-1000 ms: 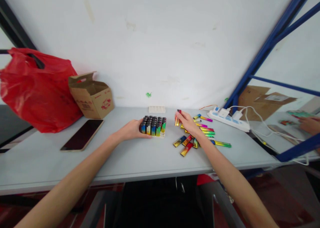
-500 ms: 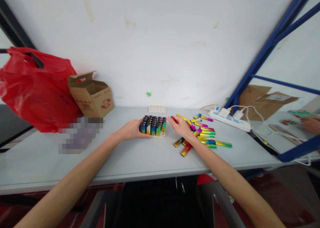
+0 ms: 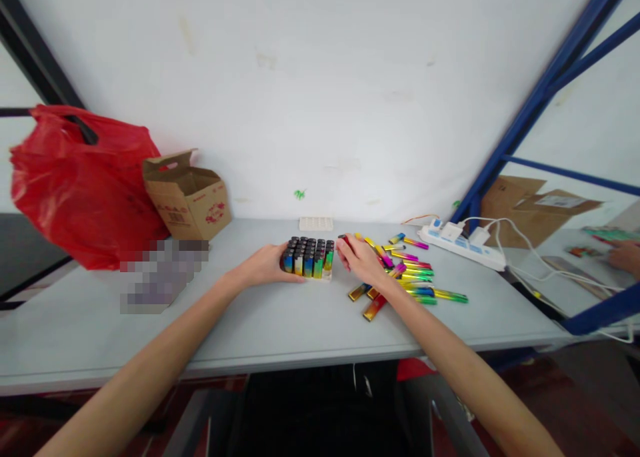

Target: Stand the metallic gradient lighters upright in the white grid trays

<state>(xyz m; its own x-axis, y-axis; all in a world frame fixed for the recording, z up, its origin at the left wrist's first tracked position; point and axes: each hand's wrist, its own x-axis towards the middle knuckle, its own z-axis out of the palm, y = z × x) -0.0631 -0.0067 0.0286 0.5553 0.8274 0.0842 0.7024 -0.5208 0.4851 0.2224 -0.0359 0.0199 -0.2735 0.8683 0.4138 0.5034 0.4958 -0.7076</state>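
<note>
Several black-topped lighters (image 3: 309,257) stand upright in rows in a white tray (image 3: 326,275) at the middle of the table. My left hand (image 3: 271,265) wraps round the left side of this block. Just right of the block, my right hand (image 3: 358,257) pinches a red lighter (image 3: 344,239) with a dark top. Beneath and beyond my right hand lies a loose pile of shiny lighters (image 3: 415,277) in yellow, green, pink and blue. The fingers of my left hand behind the block are partly hidden.
A second white tray (image 3: 316,223) lies by the wall. At left are a red bag (image 3: 85,183), an open carton (image 3: 193,200) and a blurred patch. A power strip (image 3: 463,243) with cables sits at right, near a blue frame (image 3: 530,110). Another person's hand (image 3: 625,255) shows far right.
My right hand with the red lighter has moved slightly right, away from the block. The whole view has shifted a little. My left hand keeps its place at the block.
</note>
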